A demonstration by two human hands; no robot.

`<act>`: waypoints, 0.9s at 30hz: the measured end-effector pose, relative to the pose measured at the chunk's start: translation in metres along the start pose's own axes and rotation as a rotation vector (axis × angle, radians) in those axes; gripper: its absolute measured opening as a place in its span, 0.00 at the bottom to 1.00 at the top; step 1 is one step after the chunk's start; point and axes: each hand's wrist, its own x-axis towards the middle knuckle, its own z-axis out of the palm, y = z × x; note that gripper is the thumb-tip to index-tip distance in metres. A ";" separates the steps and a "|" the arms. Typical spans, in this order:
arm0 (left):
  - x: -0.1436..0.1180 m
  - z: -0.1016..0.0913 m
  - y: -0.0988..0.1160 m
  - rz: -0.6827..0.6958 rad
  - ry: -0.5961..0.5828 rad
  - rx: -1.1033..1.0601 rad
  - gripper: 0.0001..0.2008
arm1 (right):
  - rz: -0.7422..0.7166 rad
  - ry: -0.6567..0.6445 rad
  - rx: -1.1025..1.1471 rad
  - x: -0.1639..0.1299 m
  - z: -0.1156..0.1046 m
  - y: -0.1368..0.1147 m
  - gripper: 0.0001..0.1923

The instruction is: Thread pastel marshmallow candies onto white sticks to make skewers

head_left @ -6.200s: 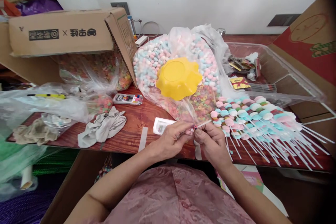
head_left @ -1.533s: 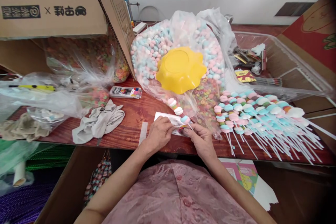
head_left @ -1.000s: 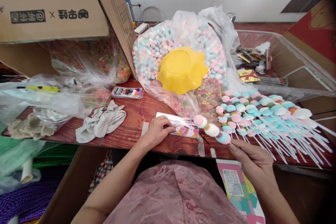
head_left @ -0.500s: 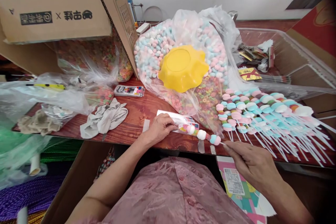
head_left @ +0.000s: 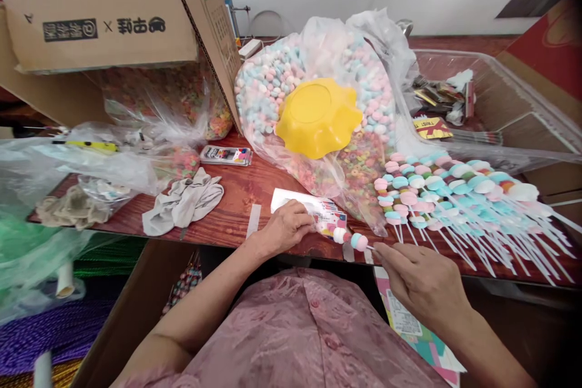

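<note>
A marshmallow skewer (head_left: 359,242) with pink, white and blue pieces lies low over the table's front edge. My right hand (head_left: 422,276) is closed on its white stick, at the right end. To the left, my left hand (head_left: 286,229) pinches a printed clear plastic sleeve (head_left: 330,217) that lies on a white stack. The skewer's left end runs in at the sleeve near my left fingers; how far it sits inside is hard to make out. Right of my hands, many finished skewers (head_left: 445,191) are piled with their sticks pointing forward.
Behind the sleeve stands a big clear bag of marshmallows (head_left: 268,82) with a yellow scalloped bowl (head_left: 318,118) upside down on it. A cardboard box (head_left: 104,30) and grey cloth (head_left: 184,203) are at left. A clear plastic bin (head_left: 509,91) stands at back right.
My right hand has moved left with the skewer, and less of the skewer shows beside my left hand. My left hand has shifted slightly right.
</note>
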 end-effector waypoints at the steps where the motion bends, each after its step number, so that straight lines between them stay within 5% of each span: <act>1: 0.001 -0.002 0.001 0.013 0.007 -0.017 0.10 | 0.000 0.008 0.046 0.001 0.001 0.000 0.07; 5: 0.008 -0.015 0.006 0.100 -0.005 -0.087 0.12 | 0.004 0.090 0.225 0.003 -0.001 0.003 0.09; 9: 0.015 -0.021 0.012 0.091 -0.156 -0.051 0.16 | -0.026 0.141 0.276 0.005 -0.002 0.004 0.12; 19: 0.016 -0.022 0.038 -0.200 -0.449 0.064 0.17 | -0.290 0.126 -0.074 0.024 -0.013 -0.001 0.11; 24: 0.014 -0.025 0.045 -0.212 -0.518 0.186 0.18 | -0.404 0.101 -0.146 0.039 -0.023 0.008 0.07; 27: 0.016 -0.028 0.049 -0.211 -0.537 0.034 0.19 | -0.446 0.127 -0.167 0.045 -0.028 0.017 0.06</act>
